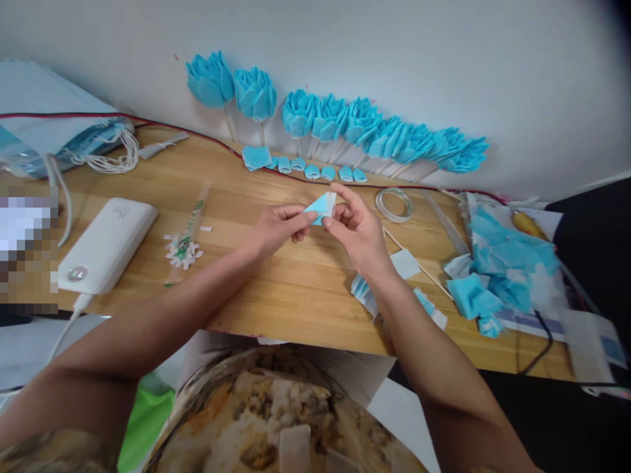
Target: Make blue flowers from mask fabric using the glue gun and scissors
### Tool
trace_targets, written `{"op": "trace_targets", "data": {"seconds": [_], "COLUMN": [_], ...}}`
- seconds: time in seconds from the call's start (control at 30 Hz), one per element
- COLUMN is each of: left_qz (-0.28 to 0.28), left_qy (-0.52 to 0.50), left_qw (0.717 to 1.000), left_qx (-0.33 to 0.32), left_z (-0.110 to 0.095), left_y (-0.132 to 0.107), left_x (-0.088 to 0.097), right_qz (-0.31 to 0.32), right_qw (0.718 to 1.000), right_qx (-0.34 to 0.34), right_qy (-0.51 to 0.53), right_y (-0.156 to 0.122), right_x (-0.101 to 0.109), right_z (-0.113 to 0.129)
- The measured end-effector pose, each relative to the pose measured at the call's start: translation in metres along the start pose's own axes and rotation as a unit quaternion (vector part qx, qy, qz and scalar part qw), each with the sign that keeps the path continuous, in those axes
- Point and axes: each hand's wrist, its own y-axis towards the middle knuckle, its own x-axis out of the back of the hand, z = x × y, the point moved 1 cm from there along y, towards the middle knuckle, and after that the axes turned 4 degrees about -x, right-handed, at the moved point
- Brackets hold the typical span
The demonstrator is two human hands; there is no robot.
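Note:
A small light-blue folded paper piece is held above the wooden table between both hands. My left hand pinches its left corner with fingertips closed. Its right side is gripped by my right hand, thumb and fingers curled around it. A row of finished blue paper flowers on sticks leans against the white wall behind. Several small folded blue petals lie in a line in front of them.
A white power bank with a cable lies at the left. A tape roll and thin wooden sticks lie right of the hands. Crumpled blue paper is piled at the right; cut paper squares sit under my right wrist.

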Motion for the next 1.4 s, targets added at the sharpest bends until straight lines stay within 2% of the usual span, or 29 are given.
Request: {"op": "trace_targets", "data": {"seconds": [0.17, 0.4, 0.63, 0.77, 0.97, 1.17, 1.4], "left_qz": [0.006, 0.010, -0.017, -0.025, -0.001, -0.003, 0.007], "left_qy": [0.035, 0.012, -0.085, -0.064, -0.003, 0.039, 0.029], "left_qw": [0.999, 0.999, 0.996, 0.998, 1.000, 0.999, 0.999], "left_qx": [-0.028, -0.036, 0.032, 0.008, -0.029, -0.029, -0.030], "left_z": [-0.002, -0.002, -0.002, 0.002, 0.002, -0.002, -0.002], "left_y": [0.000, -0.001, 0.004, 0.002, 0.001, 0.000, 0.000], "left_x": [0.001, 0.000, 0.000, 0.002, 0.003, 0.002, 0.003], "right_qz": [-0.004, 0.007, 0.009, 0.017, 0.023, 0.026, 0.023], "right_qw": [1.000, 1.000, 1.000, 0.999, 0.999, 0.997, 0.997], "right_qx": [0.005, 0.005, 0.004, -0.016, -0.016, -0.057, -0.055], "right_qy": [-0.010, -0.013, 0.000, 0.025, 0.026, 0.054, 0.049], "right_y": [-0.001, -0.002, 0.000, 0.001, 0.000, -0.001, -0.002], "right_x": [-0.001, -0.003, -0.001, -0.002, -0.002, -0.003, -0.004], "right_z": [-0.003, -0.002, -0.004, -0.004, -0.004, 0.003, 0.006]}}
